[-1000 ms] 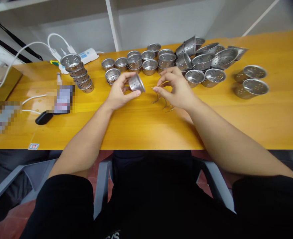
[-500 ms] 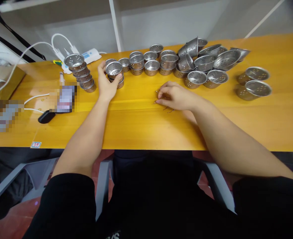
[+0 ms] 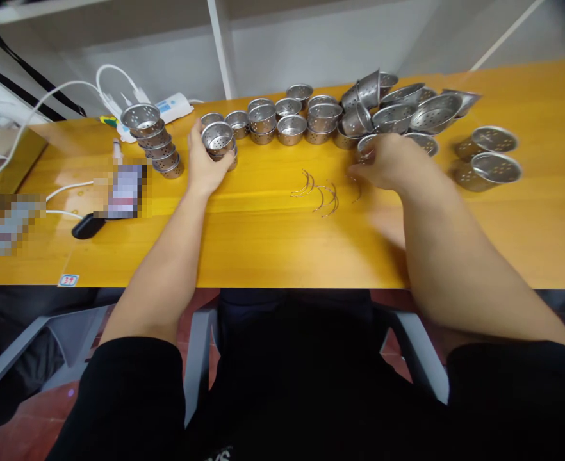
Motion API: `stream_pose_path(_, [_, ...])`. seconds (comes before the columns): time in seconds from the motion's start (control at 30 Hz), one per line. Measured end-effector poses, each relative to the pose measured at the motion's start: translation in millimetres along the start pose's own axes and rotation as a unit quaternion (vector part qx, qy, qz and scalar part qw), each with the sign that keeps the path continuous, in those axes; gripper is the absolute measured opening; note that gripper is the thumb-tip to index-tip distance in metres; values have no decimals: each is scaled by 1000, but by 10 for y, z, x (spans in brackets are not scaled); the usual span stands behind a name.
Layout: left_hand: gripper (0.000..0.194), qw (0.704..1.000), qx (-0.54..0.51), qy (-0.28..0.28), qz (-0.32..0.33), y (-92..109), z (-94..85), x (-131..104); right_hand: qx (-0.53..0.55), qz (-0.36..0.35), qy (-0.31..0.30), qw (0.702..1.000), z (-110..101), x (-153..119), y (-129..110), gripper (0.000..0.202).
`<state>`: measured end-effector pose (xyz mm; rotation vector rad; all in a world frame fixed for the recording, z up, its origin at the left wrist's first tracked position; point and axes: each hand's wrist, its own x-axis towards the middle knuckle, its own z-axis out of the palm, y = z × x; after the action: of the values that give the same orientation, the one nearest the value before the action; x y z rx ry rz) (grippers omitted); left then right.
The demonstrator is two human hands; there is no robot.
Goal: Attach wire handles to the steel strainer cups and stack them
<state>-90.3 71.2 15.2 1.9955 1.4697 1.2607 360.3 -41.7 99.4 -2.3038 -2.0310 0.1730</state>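
Observation:
At the left of the middle, my left hand [image 3: 208, 163] is wrapped round a perforated metal cup [image 3: 218, 136], which stands on top of another cup. My right hand [image 3: 388, 160] has its thumb and fingers at the rim of a second perforated metal cup [image 3: 366, 146] in front of the pile; the hand covers much of it. Several thin curved wires [image 3: 330, 200] lie on the table between my hands. A row of perforated cups [image 3: 291, 130] runs behind them, some stacked in pairs.
A leaning pile of cups [image 3: 393, 120] stands at the back right. Two cups [image 3: 489, 171] lie tilted farther right. At the left are a tall stack of cups [image 3: 155, 142], a phone [image 3: 126, 191], a black object [image 3: 89, 226], white cables and a white power strip [image 3: 174, 107].
My right hand has left the wires and moved right to the cup before the pile, leaving the wires on the table. My left hand keeps its hold in the same place.

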Motion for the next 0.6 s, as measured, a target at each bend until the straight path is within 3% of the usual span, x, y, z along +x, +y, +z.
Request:
stream_pose_path(0.1, [116, 997, -1, 52, 50, 103, -13, -40, 47, -26, 30, 998, 44, 58, 24, 32])
stream_pose_path(0.2, [119, 988, -12, 50, 143, 349, -2, -141, 167, -144, 105, 970, 109, 51, -8, 21])
stream_pose_path(0.3, [118, 979, -29, -61, 191, 618, 131, -308, 288, -295, 107, 905, 203, -54, -182, 25])
stream_pose_path(0.4, [139, 959, -62, -193, 200, 754, 356, -456, 346, -362, 76, 862, 332, -228, -471, 45])
stream_pose_path(0.5, [141, 950, -85, -228, 197, 757, 517, -519, 387, -374, 50, 842, 467, -373, -718, 56])
stream_pose_path(0.6, [130, 948, -100, -229, 197, 752, 538, -523, 486, -355, -34, 798, 566, -418, -823, 64])
